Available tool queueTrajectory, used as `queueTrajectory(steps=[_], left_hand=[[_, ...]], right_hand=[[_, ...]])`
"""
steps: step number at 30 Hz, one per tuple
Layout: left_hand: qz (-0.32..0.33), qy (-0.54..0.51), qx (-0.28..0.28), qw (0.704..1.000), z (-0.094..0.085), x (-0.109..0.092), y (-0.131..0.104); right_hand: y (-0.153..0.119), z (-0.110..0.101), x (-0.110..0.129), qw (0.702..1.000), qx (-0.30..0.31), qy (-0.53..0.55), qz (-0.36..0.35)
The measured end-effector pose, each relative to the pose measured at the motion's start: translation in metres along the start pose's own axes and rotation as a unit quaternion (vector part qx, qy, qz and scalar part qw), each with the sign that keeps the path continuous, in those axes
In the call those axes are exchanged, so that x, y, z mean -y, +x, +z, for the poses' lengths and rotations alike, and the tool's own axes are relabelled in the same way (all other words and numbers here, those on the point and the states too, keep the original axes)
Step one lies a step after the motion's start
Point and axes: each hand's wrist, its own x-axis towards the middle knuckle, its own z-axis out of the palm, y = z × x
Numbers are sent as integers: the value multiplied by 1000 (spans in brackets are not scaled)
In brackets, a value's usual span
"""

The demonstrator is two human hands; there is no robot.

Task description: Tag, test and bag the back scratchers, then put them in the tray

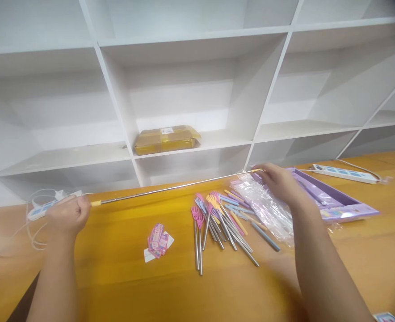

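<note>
Stretched between my hands is a telescopic back scratcher (175,187), its thin metal rod drawn out long above the table. My left hand (68,213) is closed in a fist round its yellow handle. At the other end, the fingers of my right hand (278,182) pinch the yellow tip, which they mostly cover. Below the rod lies a pile of more back scratchers (214,219) with pink, blue and yellow hand-shaped heads and metal rods. Beside them are several coloured handle tubes (239,201). Pink printed cards (157,241) lie to the left of the pile.
Clear plastic bags (264,210) and a purple box (348,205) lie at the right. Power strips (345,173) with white cables rest on both sides of the wooden table (123,277). Behind it stands a white shelf unit (191,38) holding a taped parcel (167,139).
</note>
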Motion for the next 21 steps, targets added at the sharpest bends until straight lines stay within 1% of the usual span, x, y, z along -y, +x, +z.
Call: queueTrajectory(steps=[3, 6, 13, 21], left_hand=[[69, 49, -39, 996, 1, 0, 0], [92, 58, -53, 993, 1, 0, 1], [91, 58, -66, 992, -2, 0, 3], [52, 72, -41, 995, -2, 5, 0]], right_hand=[[1, -1, 6, 999, 36, 3, 13], [3, -4, 14, 999, 50, -5, 14], [2, -5, 23, 999, 45, -25, -1], [1, 3, 16, 998, 60, -28, -7]])
